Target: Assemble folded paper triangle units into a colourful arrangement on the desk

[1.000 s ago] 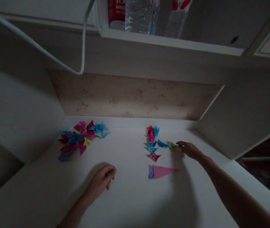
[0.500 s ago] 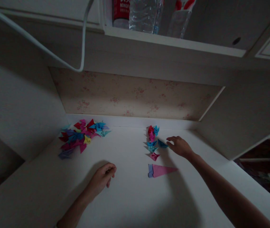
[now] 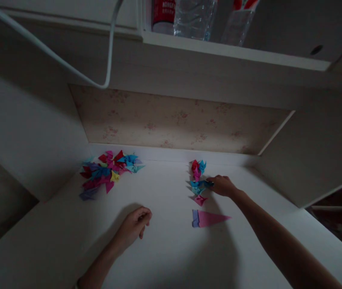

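My right hand (image 3: 223, 186) reaches to the right side of a short row of colourful folded paper cranes. Its fingers are closed on a dark blue paper crane (image 3: 208, 184), partly hidden by the fingertips. Beside it in the row lie a light blue crane (image 3: 197, 191), a pink crane (image 3: 200, 200) and a red one (image 3: 195, 164). My left hand (image 3: 136, 221) rests loosely curled on the white tabletop (image 3: 164, 249), with nothing visible in it. Nearer to me than the row lies a flat pink paper triangle (image 3: 213, 218) with a purple strip (image 3: 195, 218) at its left end.
A heap of folded paper cranes (image 3: 100, 172) lies at the back left. Floral wallpaper (image 3: 171, 120) covers the back wall. Overhead, a shelf (image 3: 233, 52) holds clear bottles (image 3: 193, 20) and a red-labelled container (image 3: 163, 14). A white cable (image 3: 68, 68) hangs at upper left.
My right hand has moved slightly down and closed on the dark blue crane, which now sits turned against the row. My left hand keeps its pose. The whole view has shifted slightly.
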`<state>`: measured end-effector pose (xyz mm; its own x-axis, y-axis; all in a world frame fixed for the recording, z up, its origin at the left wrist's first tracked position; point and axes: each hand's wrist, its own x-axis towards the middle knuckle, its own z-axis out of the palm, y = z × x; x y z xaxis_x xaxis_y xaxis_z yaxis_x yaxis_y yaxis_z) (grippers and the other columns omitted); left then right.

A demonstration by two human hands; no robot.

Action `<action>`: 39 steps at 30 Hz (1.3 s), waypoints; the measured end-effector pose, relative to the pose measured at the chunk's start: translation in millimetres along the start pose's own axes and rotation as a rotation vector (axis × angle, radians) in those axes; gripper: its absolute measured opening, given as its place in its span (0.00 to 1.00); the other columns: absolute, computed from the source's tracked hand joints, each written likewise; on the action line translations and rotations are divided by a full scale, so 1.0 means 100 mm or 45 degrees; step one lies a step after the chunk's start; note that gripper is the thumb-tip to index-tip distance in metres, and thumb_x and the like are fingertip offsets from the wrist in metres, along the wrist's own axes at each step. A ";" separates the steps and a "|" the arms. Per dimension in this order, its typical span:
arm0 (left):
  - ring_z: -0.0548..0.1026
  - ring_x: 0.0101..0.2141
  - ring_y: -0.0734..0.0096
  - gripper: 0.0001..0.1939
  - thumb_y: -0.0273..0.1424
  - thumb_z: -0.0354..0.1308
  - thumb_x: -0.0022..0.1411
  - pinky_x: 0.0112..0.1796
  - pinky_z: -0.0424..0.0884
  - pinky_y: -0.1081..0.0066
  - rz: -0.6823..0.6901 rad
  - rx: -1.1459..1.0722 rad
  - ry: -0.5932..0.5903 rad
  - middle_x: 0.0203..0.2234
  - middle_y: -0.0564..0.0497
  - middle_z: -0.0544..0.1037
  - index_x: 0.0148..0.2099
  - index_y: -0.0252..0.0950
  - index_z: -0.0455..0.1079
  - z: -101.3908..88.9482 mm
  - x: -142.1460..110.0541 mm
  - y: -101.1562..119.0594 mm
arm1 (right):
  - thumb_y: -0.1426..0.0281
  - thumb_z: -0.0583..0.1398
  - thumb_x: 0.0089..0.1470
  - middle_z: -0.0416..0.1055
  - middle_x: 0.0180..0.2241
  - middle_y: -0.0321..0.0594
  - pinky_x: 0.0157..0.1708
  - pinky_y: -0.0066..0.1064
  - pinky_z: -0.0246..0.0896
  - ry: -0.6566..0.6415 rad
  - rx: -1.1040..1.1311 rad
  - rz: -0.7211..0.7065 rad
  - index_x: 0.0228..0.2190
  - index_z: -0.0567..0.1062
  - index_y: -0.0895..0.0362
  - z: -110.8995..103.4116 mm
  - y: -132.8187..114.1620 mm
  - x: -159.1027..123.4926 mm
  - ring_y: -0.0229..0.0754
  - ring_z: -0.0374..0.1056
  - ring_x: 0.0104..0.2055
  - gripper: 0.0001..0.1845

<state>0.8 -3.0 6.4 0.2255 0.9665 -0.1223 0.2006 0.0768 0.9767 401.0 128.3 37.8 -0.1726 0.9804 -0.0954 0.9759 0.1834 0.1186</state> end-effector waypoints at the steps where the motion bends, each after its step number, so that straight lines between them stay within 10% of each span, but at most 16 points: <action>1: 0.61 0.15 0.81 0.15 0.43 0.52 0.58 0.17 0.59 0.77 0.002 -0.007 -0.006 0.22 0.57 0.67 0.33 0.35 0.67 0.00 0.00 0.00 | 0.61 0.54 0.54 0.75 0.43 0.45 0.46 0.44 0.54 -0.002 0.006 -0.012 0.48 0.74 0.46 0.00 0.00 0.00 0.54 0.68 0.48 0.20; 12: 0.59 0.14 0.82 0.16 0.44 0.52 0.58 0.16 0.59 0.78 -0.023 -0.002 -0.014 0.22 0.59 0.66 0.34 0.35 0.67 -0.01 0.04 -0.07 | 0.62 0.61 0.49 0.73 0.49 0.41 0.48 0.33 0.58 0.182 0.201 -0.022 0.51 0.72 0.50 -0.07 0.23 -0.09 0.48 0.65 0.52 0.26; 21: 0.60 0.14 0.81 0.16 0.44 0.53 0.59 0.16 0.59 0.78 0.000 -0.001 -0.012 0.22 0.59 0.66 0.36 0.36 0.68 -0.02 0.06 -0.13 | 0.60 0.50 0.56 0.78 0.36 0.41 0.37 0.34 0.64 0.371 0.392 0.419 0.38 0.77 0.53 0.09 0.80 -0.68 0.48 0.73 0.37 0.19; 39: 0.61 0.15 0.81 0.18 0.46 0.55 0.56 0.17 0.59 0.77 -0.025 0.046 0.038 0.22 0.58 0.67 0.34 0.35 0.69 -0.01 0.03 -0.06 | 0.59 0.51 0.57 0.77 0.43 0.41 0.41 0.34 0.66 0.366 0.676 0.623 0.47 0.74 0.53 0.67 0.61 -0.56 0.47 0.73 0.44 0.21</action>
<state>-0.5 -0.3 0.5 0.1925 0.9719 -0.1355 0.2393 0.0874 0.9670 478.9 79.5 -15.9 0.3373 0.9344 0.1144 0.8708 -0.2636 -0.4149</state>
